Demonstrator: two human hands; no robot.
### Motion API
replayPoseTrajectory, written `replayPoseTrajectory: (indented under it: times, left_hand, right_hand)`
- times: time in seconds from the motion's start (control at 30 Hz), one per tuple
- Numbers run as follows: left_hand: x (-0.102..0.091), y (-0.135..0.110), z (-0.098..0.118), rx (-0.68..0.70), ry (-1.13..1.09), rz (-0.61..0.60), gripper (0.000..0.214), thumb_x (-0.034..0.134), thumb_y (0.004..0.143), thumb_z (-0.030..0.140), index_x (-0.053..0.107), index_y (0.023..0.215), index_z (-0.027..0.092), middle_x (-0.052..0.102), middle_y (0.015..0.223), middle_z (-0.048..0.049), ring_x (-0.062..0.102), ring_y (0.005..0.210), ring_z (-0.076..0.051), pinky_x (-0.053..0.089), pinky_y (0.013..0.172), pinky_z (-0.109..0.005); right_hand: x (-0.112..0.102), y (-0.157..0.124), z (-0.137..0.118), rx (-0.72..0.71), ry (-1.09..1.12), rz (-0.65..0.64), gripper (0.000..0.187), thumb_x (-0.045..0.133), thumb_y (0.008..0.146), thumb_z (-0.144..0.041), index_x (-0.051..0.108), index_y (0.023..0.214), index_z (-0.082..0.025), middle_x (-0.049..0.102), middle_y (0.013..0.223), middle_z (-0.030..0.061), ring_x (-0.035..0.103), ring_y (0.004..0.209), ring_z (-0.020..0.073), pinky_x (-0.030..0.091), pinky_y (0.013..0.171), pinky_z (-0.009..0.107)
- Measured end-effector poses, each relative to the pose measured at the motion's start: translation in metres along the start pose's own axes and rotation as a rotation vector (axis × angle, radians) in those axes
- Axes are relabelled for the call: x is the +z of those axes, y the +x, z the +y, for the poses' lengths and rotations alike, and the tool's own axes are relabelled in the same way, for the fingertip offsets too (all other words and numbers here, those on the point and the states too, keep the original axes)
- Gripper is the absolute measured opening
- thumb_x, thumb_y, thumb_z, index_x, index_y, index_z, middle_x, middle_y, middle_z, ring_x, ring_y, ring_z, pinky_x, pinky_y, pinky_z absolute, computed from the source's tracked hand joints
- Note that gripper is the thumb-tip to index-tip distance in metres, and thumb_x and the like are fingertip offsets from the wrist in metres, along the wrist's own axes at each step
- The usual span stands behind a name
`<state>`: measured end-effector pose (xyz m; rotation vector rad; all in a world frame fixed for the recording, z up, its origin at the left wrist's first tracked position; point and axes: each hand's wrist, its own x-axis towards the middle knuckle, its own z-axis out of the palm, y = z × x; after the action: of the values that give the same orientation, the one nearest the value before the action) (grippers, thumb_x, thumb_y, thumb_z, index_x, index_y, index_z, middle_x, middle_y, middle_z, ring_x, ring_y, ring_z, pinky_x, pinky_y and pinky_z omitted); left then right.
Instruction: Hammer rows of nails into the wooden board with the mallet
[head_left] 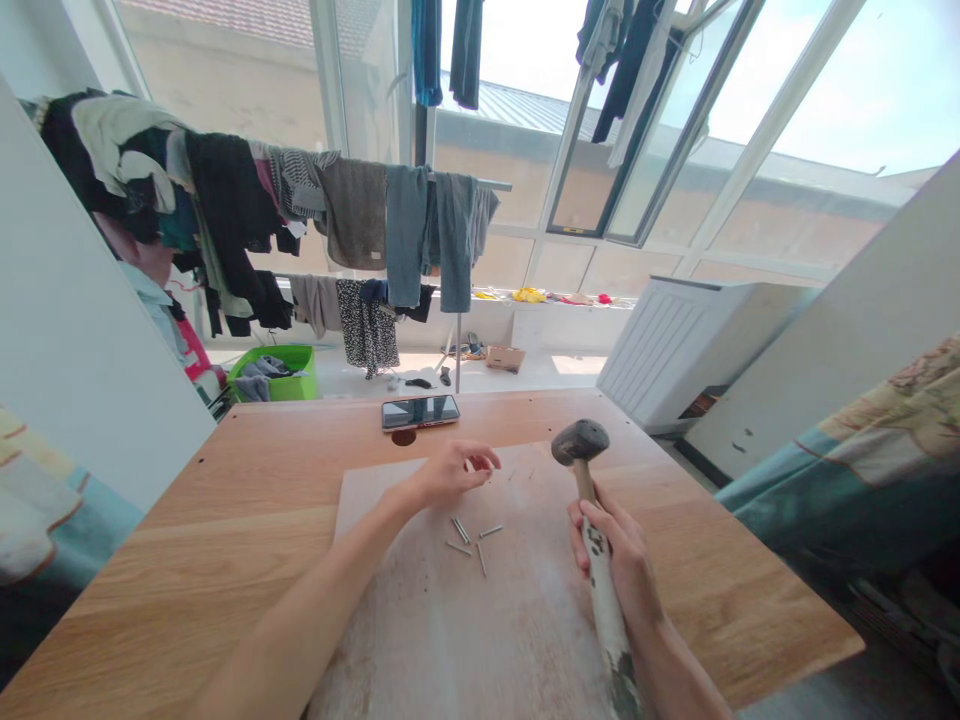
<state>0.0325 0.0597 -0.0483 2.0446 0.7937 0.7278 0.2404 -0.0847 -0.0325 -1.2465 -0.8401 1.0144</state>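
A person's left hand [454,472] and right hand [619,540], both bare, appear on the near side of a phone [420,413]; bare forearms [341,580] taper smoothly to slim wrists [409,496], the left forearm showing at greater length.

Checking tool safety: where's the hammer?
In the head view, the hammer is right of centre, in the right hand, with loose nails to its left.

Hands [451,472] [627,548] apart, both curled

Bright daylight through windows [679,140], hazy glare
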Motion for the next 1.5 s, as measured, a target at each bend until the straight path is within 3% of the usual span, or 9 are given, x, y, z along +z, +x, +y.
replayPoseTrajectory:
  times: [0.1, 0.23, 0.53, 0.67, 0.77, 0.9, 1.03, 1.23, 1.5]
  left_hand:
    - [0.006, -0.001, -0.012, 0.002, -0.006, 0.054, 0.016, 0.063, 0.081, 0.019, 0.077, 0.089, 0.016, 0.076, 0.084, -0.0036, 0.064, 0.075, -0.014, 0.047, 0.069, -0.023]
    - [0.010, -0.003, -0.011, 0.002, -0.015, 0.106, 0.017, 0.064, 0.082, 0.023, 0.077, 0.089, 0.016, 0.076, 0.083, -0.0043, 0.064, 0.073, -0.014, 0.048, 0.069, -0.024]
    - [0.014, -0.005, -0.012, -0.001, -0.004, 0.075, 0.022, 0.062, 0.078, 0.015, 0.075, 0.096, 0.017, 0.076, 0.081, -0.0018, 0.062, 0.070, -0.013, 0.049, 0.070, -0.023]
    - [0.013, -0.004, -0.014, -0.008, -0.003, 0.080, 0.033, 0.063, 0.078, 0.014, 0.070, 0.110, 0.017, 0.076, 0.082, -0.0011, 0.062, 0.068, -0.013, 0.050, 0.072, -0.025]
    - [0.014, -0.004, -0.013, 0.007, 0.003, 0.093, 0.037, 0.063, 0.077, 0.013, 0.067, 0.113, 0.017, 0.075, 0.080, -0.0003, 0.062, 0.069, -0.013, 0.050, 0.071, -0.025]
    - [0.016, -0.003, -0.012, 0.020, -0.006, 0.120, 0.041, 0.064, 0.077, 0.014, 0.066, 0.118, 0.018, 0.072, 0.074, 0.0019, 0.062, 0.066, -0.013, 0.049, 0.068, -0.024]
    - [0.017, -0.002, -0.013, 0.015, -0.017, 0.132, 0.044, 0.065, 0.078, 0.015, 0.065, 0.122, 0.018, 0.072, 0.074, 0.0016, 0.063, 0.066, -0.013, 0.048, 0.067, -0.024]
    - [0.016, -0.003, -0.012, 0.014, -0.001, 0.102, 0.042, 0.064, 0.075, 0.010, 0.066, 0.117, 0.018, 0.072, 0.075, 0.0020, 0.063, 0.066, -0.013, 0.048, 0.066, -0.023]
    - [0.017, -0.003, -0.013, 0.023, -0.013, 0.090, 0.041, 0.063, 0.075, 0.009, 0.065, 0.116, 0.018, 0.071, 0.075, 0.0025, 0.061, 0.066, -0.013, 0.048, 0.067, -0.024]
  right_hand:
    - [0.000, -0.001, -0.001, -0.002, -0.001, -0.002, 0.028, 0.068, 0.081, -0.047, 0.060, 0.077, -0.021, 0.050, 0.049, -0.0077, 0.037, 0.032, 0.0061, 0.030, 0.030, 0.015]
    - [0.000, -0.002, -0.003, 0.008, -0.010, -0.011, 0.028, 0.067, 0.083, -0.048, 0.059, 0.078, -0.021, 0.048, 0.045, -0.0082, 0.037, 0.033, 0.0071, 0.030, 0.031, 0.015]
    - [0.002, -0.002, -0.003, -0.002, -0.038, -0.074, 0.025, 0.064, 0.085, -0.047, 0.057, 0.082, -0.023, 0.048, 0.041, -0.0100, 0.034, 0.029, 0.0069, 0.031, 0.029, 0.015]
    - [0.009, 0.000, -0.019, -0.008, -0.083, -0.186, 0.027, 0.066, 0.087, -0.046, 0.058, 0.080, -0.021, 0.048, 0.040, -0.0099, 0.035, 0.029, 0.0057, 0.031, 0.030, 0.014]
    - [0.021, -0.001, -0.028, 0.007, -0.093, -0.291, 0.026, 0.065, 0.089, -0.045, 0.062, 0.087, -0.020, 0.053, 0.050, -0.0092, 0.039, 0.030, 0.0042, 0.032, 0.031, 0.014]
    - [0.038, -0.008, -0.020, 0.028, -0.073, -0.332, 0.029, 0.066, 0.086, -0.047, 0.063, 0.091, -0.018, 0.052, 0.058, -0.0089, 0.038, 0.028, 0.0031, 0.031, 0.029, 0.016]
    - [0.040, -0.012, -0.006, 0.041, -0.037, -0.315, 0.033, 0.064, 0.086, -0.051, 0.061, 0.086, -0.019, 0.050, 0.057, -0.0087, 0.035, 0.028, 0.0024, 0.030, 0.027, 0.016]
    - [0.036, -0.013, -0.003, 0.096, -0.053, -0.317, 0.043, 0.068, 0.083, -0.049, 0.065, 0.114, -0.018, 0.054, 0.065, -0.0074, 0.041, 0.029, 0.0033, 0.033, 0.027, 0.016]
    - [0.036, -0.016, 0.006, 0.061, -0.068, -0.347, 0.051, 0.065, 0.089, -0.044, 0.059, 0.133, -0.017, 0.052, 0.064, -0.0090, 0.041, 0.031, 0.0027, 0.034, 0.029, 0.014]
